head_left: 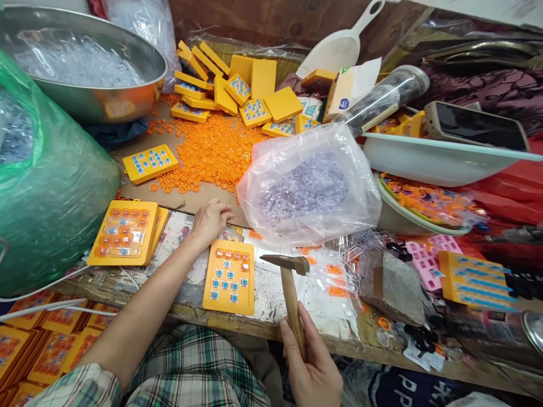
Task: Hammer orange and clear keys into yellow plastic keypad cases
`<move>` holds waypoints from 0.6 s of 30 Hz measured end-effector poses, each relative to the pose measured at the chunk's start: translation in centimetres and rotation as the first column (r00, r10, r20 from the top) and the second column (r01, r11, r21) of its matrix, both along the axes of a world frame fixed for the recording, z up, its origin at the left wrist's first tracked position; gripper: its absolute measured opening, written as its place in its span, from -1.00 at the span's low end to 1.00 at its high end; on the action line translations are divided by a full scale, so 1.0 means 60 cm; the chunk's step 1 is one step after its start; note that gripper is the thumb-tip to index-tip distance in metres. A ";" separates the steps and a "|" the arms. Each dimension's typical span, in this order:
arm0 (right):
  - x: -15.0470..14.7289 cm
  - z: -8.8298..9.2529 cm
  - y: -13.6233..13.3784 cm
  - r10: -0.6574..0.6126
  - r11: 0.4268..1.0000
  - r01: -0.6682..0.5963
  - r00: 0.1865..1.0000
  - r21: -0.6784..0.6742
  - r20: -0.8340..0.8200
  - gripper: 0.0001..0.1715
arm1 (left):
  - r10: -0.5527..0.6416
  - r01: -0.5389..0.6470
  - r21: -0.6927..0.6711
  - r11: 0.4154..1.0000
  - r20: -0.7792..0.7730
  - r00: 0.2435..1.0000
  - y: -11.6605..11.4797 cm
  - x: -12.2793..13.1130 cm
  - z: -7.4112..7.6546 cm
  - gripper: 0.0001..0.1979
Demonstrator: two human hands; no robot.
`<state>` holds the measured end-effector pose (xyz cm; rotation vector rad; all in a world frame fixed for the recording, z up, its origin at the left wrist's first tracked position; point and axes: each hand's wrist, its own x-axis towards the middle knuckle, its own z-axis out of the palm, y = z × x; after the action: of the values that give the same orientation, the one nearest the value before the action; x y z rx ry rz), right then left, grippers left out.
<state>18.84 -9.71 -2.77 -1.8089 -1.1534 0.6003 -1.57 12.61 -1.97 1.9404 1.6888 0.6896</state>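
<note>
In my right hand [314, 362] is a hammer [292, 299], gripped by its wooden handle with the metal head up. My left hand [212, 220] is closed, fingertips pressed together at the cardboard's front edge; what it pinches, if anything, is too small to make out. Between my hands a yellow plastic panel [218, 299] lies on the bench, with orange rings under clear caps along its top and right side, and bare blue-and-white pieces below. Beyond my left hand spreads a heap of loose orange rings [216, 147]. A plastic bag of small clear parts [314, 186] stands right of it.
Yellow panels [123, 232] with fitted caps are stacked at left, near a green bag [68, 186] and a metal bowl [85, 96]. More panels [263, 79] pile up at the back. A stone block [394, 288] and a tray with a phone [475, 124] are at right.
</note>
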 end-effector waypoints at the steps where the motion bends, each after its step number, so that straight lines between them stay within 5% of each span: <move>1: -0.003 0.000 0.001 0.000 1.000 0.000 1.000 -0.006 -0.011 -0.51 | -0.006 0.006 0.008 1.000 -0.001 1.000 0.003 0.000 -0.001 -0.80; 6: -0.014 0.004 -0.002 0.052 0.998 -0.052 0.999 0.026 0.011 -0.52 | -0.074 0.074 0.038 0.997 0.002 0.997 -0.014 -0.007 0.010 -0.81; 10: -0.010 0.017 -0.019 0.049 0.985 -0.076 0.985 0.157 0.165 -0.49 | -0.211 0.201 0.095 0.975 0.107 0.972 -0.100 -0.017 0.032 -0.75; 14: -0.003 0.032 -0.024 0.262 0.922 -0.334 0.911 0.197 0.318 -0.33 | -0.335 0.310 0.155 0.938 0.181 0.925 -0.188 -0.020 0.029 -0.69; 18: -0.008 0.040 -0.019 0.414 0.860 -0.488 0.836 0.146 0.360 -0.26 | -0.303 0.273 0.173 0.946 0.178 0.936 -0.208 -0.017 0.008 -0.63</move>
<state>18.39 -10.83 -0.37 -1.4607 -1.8281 0.4194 -2.58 0.13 -1.49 2.0819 1.2281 0.8815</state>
